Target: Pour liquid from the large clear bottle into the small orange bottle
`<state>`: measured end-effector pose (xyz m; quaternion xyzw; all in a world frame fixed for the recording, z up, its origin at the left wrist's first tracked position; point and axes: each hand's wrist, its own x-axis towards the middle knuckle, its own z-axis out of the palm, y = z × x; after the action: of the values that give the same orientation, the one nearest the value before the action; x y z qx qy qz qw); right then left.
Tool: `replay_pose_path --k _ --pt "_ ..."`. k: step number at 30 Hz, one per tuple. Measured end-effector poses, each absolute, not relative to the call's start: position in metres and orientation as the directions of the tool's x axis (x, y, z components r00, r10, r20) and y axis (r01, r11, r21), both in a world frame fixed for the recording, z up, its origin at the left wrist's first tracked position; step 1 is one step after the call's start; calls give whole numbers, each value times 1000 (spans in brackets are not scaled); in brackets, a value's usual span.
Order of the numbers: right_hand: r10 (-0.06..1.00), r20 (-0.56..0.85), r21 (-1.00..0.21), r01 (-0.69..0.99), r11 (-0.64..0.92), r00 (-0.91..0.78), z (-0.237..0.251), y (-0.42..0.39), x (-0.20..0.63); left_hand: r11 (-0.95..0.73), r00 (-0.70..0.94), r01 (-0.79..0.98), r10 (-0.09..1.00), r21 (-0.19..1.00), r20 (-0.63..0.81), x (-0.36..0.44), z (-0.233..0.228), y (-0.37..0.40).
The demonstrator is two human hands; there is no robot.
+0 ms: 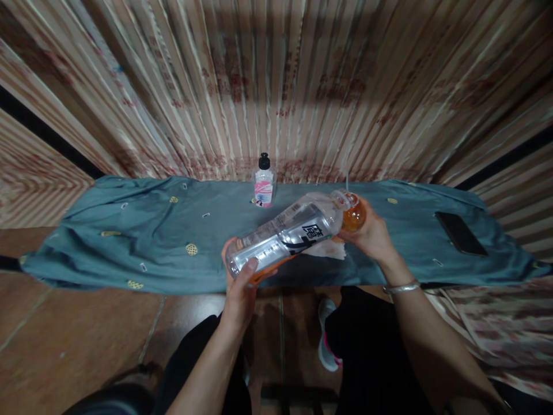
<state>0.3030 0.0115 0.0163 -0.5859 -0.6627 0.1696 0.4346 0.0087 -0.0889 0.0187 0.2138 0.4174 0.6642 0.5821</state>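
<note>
My left hand [242, 288] is wrapped around the base of a large clear plastic bottle [280, 230] with a silver label and black characters. The bottle is tilted, its open neck pointing right and slightly up. My right hand [369, 233] is closed around a translucent orange, rounded container [354, 216] right at the bottle's mouth. Whether the two touch cannot be made out. Something orange also shows under the bottle beside my left fingers. Below the bottle lies a white tissue [330, 249], partly hidden.
A small bottle with a black cap and pink label [263, 184] stands behind, near the curtain [276, 86]. A dark phone [461, 233] lies at the right on the green cloth-covered table [164, 230]. A thin pale stick [347, 180] rises behind the bottle neck.
</note>
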Motion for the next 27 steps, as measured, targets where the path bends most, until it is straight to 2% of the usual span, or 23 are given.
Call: replay_pose_path --k 20,27 --pt "913 399 -751 600 275 82 17 11 300 37 -241 -597 945 802 -222 16 23 -88" --pt "904 419 -719 639 272 87 18 10 299 18 -270 -598 937 802 -222 19 25 -89"
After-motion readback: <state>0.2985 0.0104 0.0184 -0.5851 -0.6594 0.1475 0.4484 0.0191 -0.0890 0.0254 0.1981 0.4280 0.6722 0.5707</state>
